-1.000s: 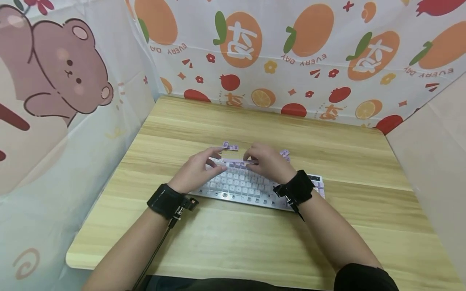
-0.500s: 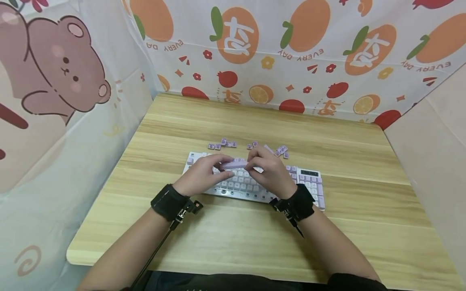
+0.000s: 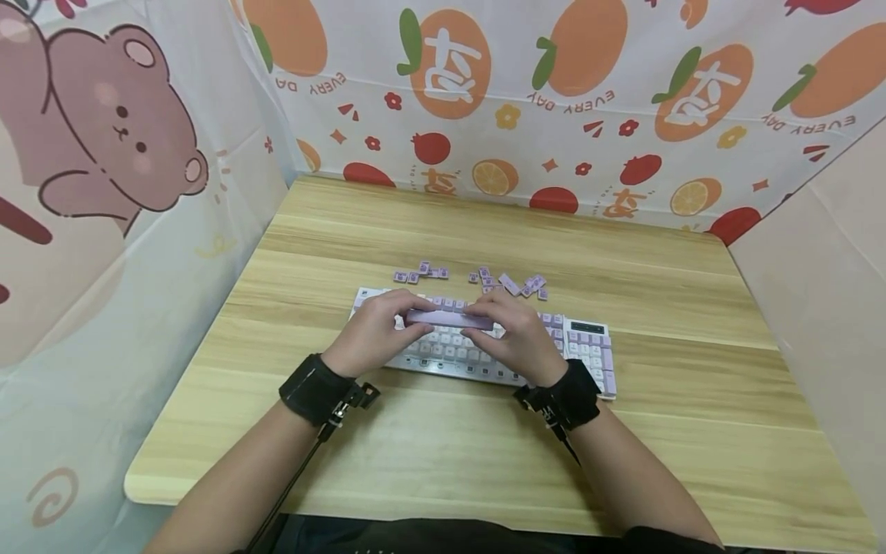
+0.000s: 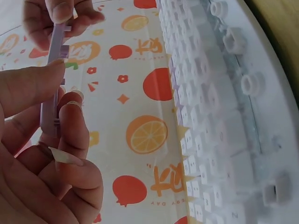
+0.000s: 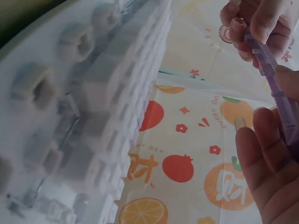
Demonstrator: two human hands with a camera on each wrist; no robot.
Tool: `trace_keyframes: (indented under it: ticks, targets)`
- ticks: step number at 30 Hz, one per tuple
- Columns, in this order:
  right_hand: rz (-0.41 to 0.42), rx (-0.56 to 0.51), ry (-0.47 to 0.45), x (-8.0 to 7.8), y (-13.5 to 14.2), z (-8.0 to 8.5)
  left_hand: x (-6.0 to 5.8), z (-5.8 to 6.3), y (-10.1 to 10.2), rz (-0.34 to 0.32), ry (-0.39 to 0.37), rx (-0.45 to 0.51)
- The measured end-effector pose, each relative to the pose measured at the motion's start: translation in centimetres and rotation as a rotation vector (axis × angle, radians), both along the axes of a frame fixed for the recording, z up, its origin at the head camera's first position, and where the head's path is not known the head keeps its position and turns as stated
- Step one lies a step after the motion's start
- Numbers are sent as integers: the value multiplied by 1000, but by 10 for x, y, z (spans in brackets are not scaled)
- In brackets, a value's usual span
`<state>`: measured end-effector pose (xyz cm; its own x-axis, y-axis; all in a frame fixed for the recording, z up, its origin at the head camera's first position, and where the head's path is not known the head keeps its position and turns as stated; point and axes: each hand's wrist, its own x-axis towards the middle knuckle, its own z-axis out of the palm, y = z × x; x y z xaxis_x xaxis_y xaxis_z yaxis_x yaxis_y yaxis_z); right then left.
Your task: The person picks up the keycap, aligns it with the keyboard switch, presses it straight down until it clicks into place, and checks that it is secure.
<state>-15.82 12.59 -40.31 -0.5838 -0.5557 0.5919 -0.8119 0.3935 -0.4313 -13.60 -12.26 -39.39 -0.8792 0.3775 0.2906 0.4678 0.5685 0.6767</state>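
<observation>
Mid-frame, our left hand (image 3: 374,331) and right hand (image 3: 519,335) pinch a purple key (image 3: 450,318). Each almost-closed grip has one end, likely for balance.

Soft, even light washed over the tabletop (image 3: 429,438) in the head view, with faint shadows along the inner sides of the forearms (image 3: 644,469).
Both wrist views looked hazier: the keyboard (image 5: 93,100) blurred heavily across the left of the right-wrist frame, and its keycaps (image 4: 224,121) appeared pale and soft at right in the left-wrist frame, while the printed cloth (image 4: 140,107) behind showed crisper.
</observation>
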Motion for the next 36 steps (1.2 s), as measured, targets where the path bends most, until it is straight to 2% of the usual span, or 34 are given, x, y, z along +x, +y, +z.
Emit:
trace_keyframes:
  ticks: [6,11,17,21,30,36]
  targets:
    - [-81,110,-18,0,1,-6,-3,-5,-2,-32,76,-168]
    - [-92,211,-68,3,-4,-9,-4,-8,-7,-55,111,-270]
    - [-80,330,-69,8,-13,-14,-1,-12,-18,-56,95,-312]
    - [-81,371,-81,10,-17,-18,1,-17,-23,-57,107,-345]
    - [-78,407,-113,15,-20,-28,7,-32,-28,-85,70,-359]
    - [-74,398,-103,18,-21,-35,8,-37,-28,-82,47,-376]
